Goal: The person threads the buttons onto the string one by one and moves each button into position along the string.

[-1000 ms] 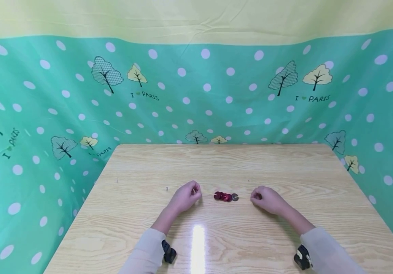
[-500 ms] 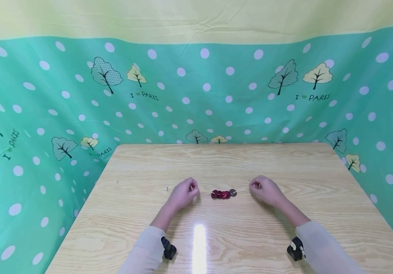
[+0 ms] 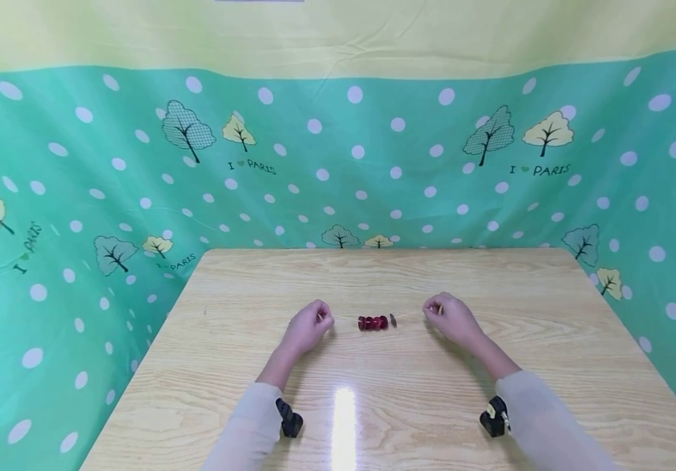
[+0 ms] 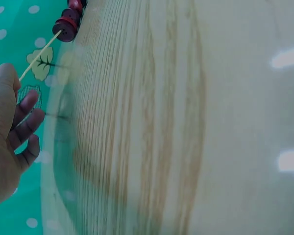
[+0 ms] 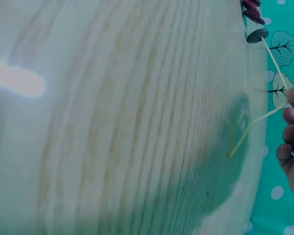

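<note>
Several dark red buttons (image 3: pixel 373 323) are threaded in a row on a pale yellow string (image 5: pixel 275 63). A grey button (image 3: pixel 393 320) sits apart from them on the right, seen nearly edge-on. My left hand (image 3: pixel 309 324) pinches the string on the left side of the row. On the other side, my right hand (image 3: pixel 451 317) pinches it between thumb and finger. The string runs taut between both hands over the table. A loose end of it hangs below the right fingers in the right wrist view. The left fingers past the pinch are loosely bent in the left wrist view.
A light wood-grain table (image 3: pixel 243 281) lies under both hands, with a bright light reflection near its front. Behind and at the sides hangs a green curtain (image 3: pixel 290 144) with white dots and printed trees. A black wrist camera (image 3: pixel 289 418) is strapped at each sleeve.
Both hands have moved away from the body, with the string and buttons following. The buttons have turned from lying flat and overlapping to standing more on edge, and the grey one has separated.
</note>
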`<state>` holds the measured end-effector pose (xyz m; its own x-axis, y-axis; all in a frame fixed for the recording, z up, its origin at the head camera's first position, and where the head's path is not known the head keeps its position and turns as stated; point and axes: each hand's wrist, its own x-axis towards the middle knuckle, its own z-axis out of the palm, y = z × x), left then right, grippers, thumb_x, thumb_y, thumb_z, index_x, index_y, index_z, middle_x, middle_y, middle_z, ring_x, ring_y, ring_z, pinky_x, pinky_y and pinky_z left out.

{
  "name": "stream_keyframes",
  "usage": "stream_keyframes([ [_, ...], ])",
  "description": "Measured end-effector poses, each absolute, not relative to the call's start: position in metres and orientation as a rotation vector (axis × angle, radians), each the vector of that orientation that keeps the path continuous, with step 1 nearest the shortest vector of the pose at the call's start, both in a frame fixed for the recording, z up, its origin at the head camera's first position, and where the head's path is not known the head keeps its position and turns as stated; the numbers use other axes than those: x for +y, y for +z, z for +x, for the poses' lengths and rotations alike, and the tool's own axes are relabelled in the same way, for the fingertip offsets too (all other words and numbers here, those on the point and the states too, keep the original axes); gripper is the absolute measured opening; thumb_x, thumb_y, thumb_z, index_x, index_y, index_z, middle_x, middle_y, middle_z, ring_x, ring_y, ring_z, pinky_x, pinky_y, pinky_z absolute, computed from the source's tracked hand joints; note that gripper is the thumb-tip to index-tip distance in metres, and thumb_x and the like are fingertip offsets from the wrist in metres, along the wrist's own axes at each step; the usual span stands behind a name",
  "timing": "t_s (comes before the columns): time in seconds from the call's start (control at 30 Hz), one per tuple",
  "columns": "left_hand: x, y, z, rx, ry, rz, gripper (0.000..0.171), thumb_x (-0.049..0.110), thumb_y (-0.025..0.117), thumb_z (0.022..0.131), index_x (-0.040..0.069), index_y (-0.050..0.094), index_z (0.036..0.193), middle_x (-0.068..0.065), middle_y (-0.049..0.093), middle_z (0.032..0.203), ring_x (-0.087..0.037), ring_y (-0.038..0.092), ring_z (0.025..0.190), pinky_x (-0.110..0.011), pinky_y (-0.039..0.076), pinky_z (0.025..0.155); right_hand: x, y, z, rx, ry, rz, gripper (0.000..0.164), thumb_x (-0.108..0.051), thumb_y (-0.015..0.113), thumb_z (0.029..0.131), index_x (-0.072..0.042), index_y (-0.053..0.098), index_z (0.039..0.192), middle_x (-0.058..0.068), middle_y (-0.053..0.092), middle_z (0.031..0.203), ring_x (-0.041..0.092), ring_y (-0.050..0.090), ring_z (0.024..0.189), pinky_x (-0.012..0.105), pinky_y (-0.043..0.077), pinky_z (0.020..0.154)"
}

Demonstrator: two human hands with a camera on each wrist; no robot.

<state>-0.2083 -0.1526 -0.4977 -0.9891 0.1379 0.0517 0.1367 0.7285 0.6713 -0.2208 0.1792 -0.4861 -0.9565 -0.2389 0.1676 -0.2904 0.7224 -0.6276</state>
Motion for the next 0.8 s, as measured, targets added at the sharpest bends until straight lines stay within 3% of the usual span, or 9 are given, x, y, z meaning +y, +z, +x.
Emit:
stream_keyframes([
  [0.8,-0.152,-0.508,-0.217,2.967,1.091,0.098,0.006,0.016,0.055,0.082,0.014,0.058,0.087,0.003,0.056,0.075,-0.012,0.05,0.068,-0.027,0.044,0.066,0.164,-0.512,-0.23,-2.849,1.069,0.39,0.012,-0.014,0.059,0.087,-0.005,0.067,0.086,0.002,0.057,0.077,0.012,0.05,0.071,0.024,0.043,0.064],
])
